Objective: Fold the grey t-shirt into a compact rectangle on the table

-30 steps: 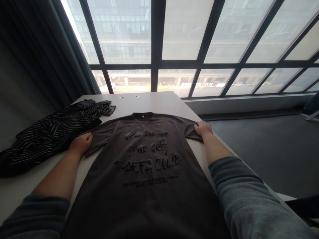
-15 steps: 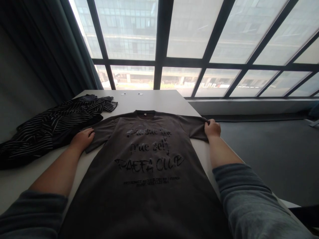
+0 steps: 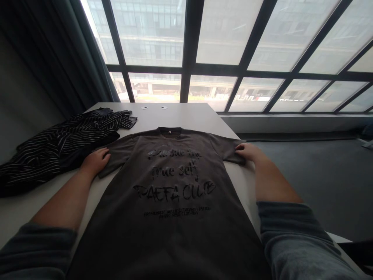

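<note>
Hands [image 3: 94, 160] [image 3: 247, 151] flat, open, on T-shirt [image 3: 175, 202] sleeves.

bare white table [image 3: 186, 116] beyond the T-shirt [image 3: 175, 194] collar, striped garment [image 3: 58, 144] heaped left, table edge close right

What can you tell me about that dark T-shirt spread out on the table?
The dark brown T-shirt lies flat, front up, on the white table, collar toward the window. It looks like soft matte cotton, with black brush lettering across the chest. The left hand rests on one short sleeve, the right hand on the other. A striped garment lies beside it.
</note>
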